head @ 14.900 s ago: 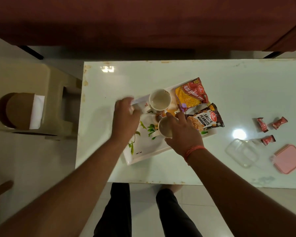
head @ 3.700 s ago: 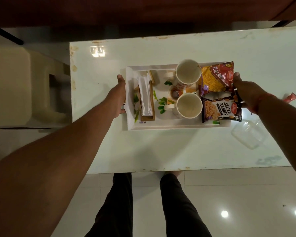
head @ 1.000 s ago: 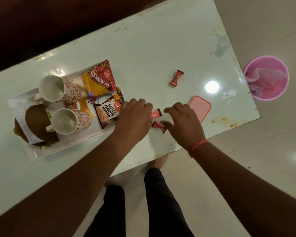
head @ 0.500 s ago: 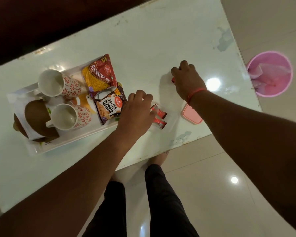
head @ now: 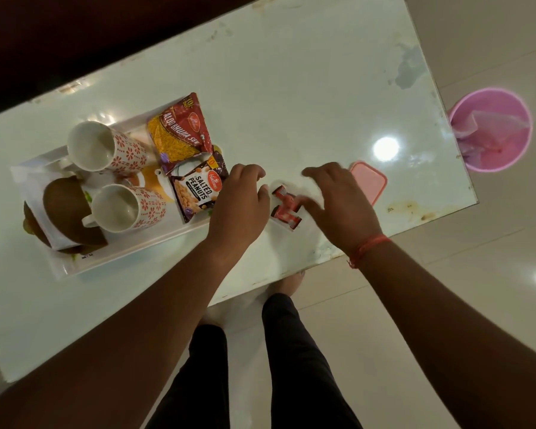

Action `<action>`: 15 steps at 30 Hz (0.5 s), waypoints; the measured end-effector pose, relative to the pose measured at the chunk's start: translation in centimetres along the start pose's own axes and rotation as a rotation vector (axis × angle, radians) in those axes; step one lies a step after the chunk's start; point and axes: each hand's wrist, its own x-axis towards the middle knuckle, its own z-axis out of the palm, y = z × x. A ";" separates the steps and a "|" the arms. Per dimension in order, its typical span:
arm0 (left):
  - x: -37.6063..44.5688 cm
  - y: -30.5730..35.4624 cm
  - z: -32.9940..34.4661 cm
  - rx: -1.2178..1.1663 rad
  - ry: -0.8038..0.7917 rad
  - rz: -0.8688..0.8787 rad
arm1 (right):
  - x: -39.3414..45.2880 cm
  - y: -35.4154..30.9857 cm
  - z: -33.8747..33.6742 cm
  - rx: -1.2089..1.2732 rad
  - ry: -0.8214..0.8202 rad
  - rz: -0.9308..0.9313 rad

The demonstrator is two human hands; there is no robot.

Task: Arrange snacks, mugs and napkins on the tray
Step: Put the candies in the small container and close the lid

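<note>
A white tray lies on the left of the table. It carries two floral mugs, a brown napkin holder with white napkins, an aloo bhujia packet and a salted peanuts packet. Just right of the tray, red wrapped candies lie bunched in a barely visible clear container. My left hand curls around the container's left side. My right hand hovers over its right side, blurred, fingers spread toward the candies.
A pink lid lies on the table just beyond my right hand. On the floor past the table's right end stands a pink bin. The table's near edge runs right below the container. My legs stand under it.
My right hand came back from the far candy to the container, and that candy no longer lies out on the table. My left hand stayed at the container.
</note>
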 end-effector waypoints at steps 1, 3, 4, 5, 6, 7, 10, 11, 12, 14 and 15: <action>-0.2 -0.1 0.0 0.015 0.006 0.035 | -0.1 1.1 -0.1 0.007 0.076 0.083; -0.5 -0.2 0.0 0.049 0.018 0.093 | -0.2 3.9 -0.3 -0.099 0.169 0.300; -0.6 -0.2 0.0 0.062 0.025 0.104 | -0.3 5.0 -0.4 -0.181 0.155 0.413; -0.7 -0.2 0.0 0.064 0.030 0.106 | -0.4 5.8 -0.2 -0.240 0.115 0.511; -0.8 -0.1 0.1 0.054 0.036 0.103 | -0.5 6.3 0.0 -0.269 0.073 0.575; -0.9 0.0 0.2 0.037 0.044 0.099 | -0.4 6.4 0.2 -0.288 0.038 0.602; -1.2 0.2 0.5 -0.010 0.069 0.099 | 0.6 5.7 1.1 -0.303 0.011 0.549; -1.3 0.3 0.6 -0.016 0.074 0.105 | 1.0 5.3 1.4 -0.275 0.010 0.527; -1.4 0.3 0.6 -0.020 0.078 0.111 | 1.4 4.9 1.7 -0.218 0.012 0.513; -1.5 0.4 0.6 -0.036 0.081 0.109 | 1.9 4.4 2.1 -0.037 0.037 0.505; -1.5 0.4 0.5 -0.049 0.080 0.104 | 2.2 4.2 2.1 0.068 0.055 0.513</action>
